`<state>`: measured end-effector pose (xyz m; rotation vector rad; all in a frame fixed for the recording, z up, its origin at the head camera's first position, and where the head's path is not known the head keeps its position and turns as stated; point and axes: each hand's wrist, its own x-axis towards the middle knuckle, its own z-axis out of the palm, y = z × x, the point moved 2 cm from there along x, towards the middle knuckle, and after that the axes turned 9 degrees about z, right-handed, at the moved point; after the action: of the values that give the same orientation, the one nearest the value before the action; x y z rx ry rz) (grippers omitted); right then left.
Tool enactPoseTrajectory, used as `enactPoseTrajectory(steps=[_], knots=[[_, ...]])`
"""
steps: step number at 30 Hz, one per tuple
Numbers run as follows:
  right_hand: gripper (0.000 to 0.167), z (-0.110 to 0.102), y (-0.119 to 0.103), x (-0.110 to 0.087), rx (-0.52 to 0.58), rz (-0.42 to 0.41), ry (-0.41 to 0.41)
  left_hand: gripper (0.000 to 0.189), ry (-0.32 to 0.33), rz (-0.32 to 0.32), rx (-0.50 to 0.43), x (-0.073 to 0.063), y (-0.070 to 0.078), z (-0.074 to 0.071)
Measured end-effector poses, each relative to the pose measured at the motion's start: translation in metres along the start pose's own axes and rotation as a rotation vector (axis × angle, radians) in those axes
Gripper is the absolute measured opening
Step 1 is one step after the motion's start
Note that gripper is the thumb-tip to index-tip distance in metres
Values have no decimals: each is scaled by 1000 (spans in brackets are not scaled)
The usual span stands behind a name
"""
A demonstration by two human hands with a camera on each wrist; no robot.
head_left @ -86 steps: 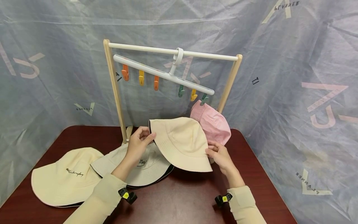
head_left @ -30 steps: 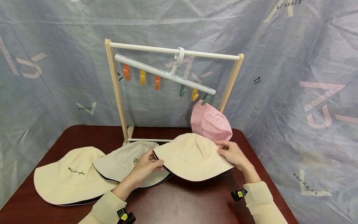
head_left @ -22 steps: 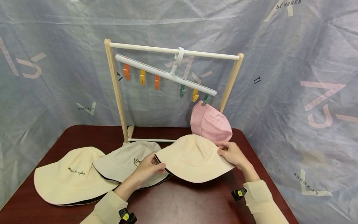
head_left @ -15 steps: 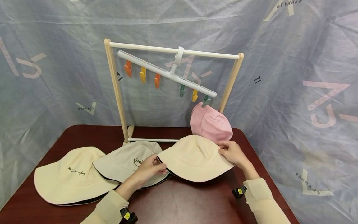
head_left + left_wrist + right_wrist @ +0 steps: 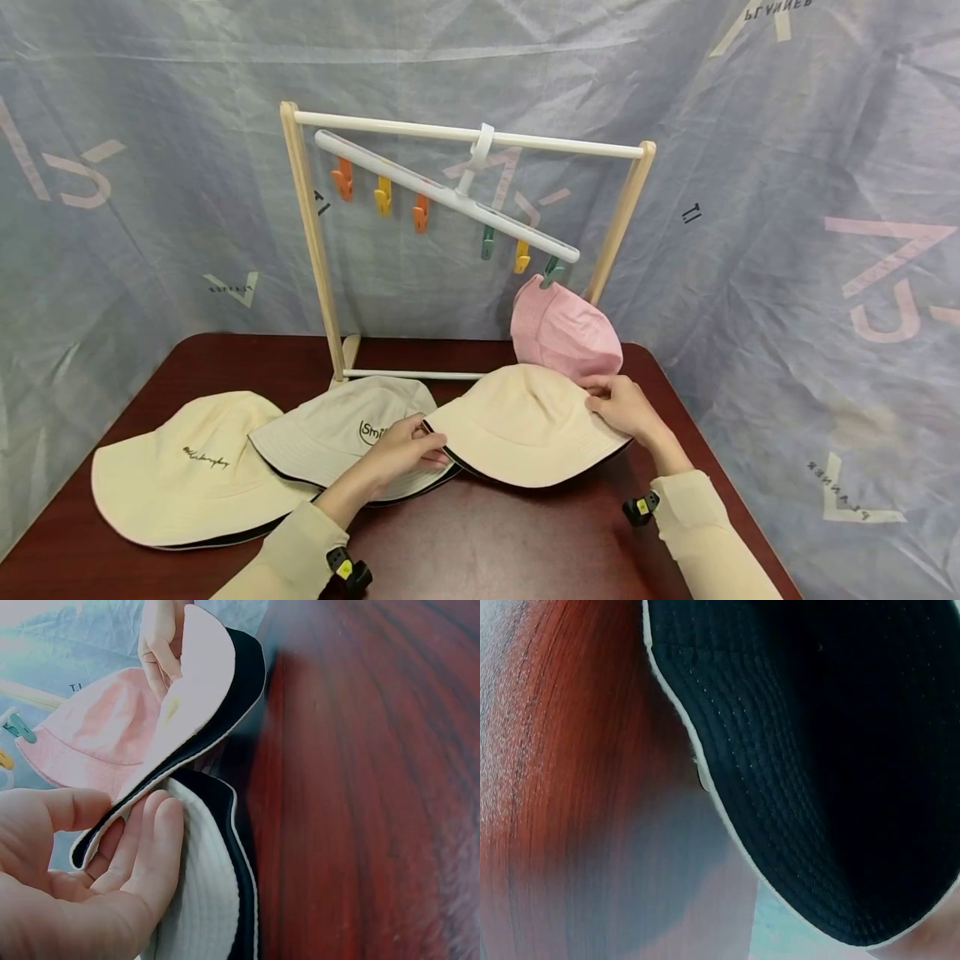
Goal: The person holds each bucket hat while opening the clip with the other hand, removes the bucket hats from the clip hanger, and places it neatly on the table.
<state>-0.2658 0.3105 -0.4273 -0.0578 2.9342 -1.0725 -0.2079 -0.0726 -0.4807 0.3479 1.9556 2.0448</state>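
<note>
Between both hands is a cream bucket hat (image 5: 525, 425) with a black lining (image 5: 780, 750), its crown up. My left hand (image 5: 405, 450) pinches the brim at its left edge; the left wrist view shows thumb and fingers on either side of the brim. At the hat's right edge my right hand (image 5: 622, 408) holds the brim, some of its fingers hidden behind the fabric. A pink bucket hat (image 5: 566, 329) hangs just behind, its brim in a green clip (image 5: 552, 271). Beneath my left hand lies a grey bucket hat (image 5: 330, 433) with "Smile" lettering, partly covered.
A second cream hat (image 5: 195, 475) with script lettering lies at the table's left. A wooden rack (image 5: 307, 242) stands at the back; from its top bar a white hanger (image 5: 397, 171) tilts down to the right, with several coloured clips. The dark red table (image 5: 480, 542) spreads in front.
The cream hat has come down and rightward with both hands, and its brim now lies more level. Lately both hands stay nearly still, while the hanger tilts slightly more.
</note>
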Motion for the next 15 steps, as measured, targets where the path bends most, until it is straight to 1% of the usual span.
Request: enactPoseTrajectory(steps=[3, 7, 12, 15], knots=[[36, 2, 0, 1, 0, -22, -17, 33, -5, -8, 18, 0, 0, -1], [36, 7, 1, 3, -5, -35, -25, 32, -10, -38, 50, 0, -1, -3], [36, 13, 4, 5, -16, -62, -27, 25, -3, -61, 89, 2, -1, -4], [37, 16, 6, 7, -16, -64, -25, 27, -2, -70, 105, 3, 0, -4]])
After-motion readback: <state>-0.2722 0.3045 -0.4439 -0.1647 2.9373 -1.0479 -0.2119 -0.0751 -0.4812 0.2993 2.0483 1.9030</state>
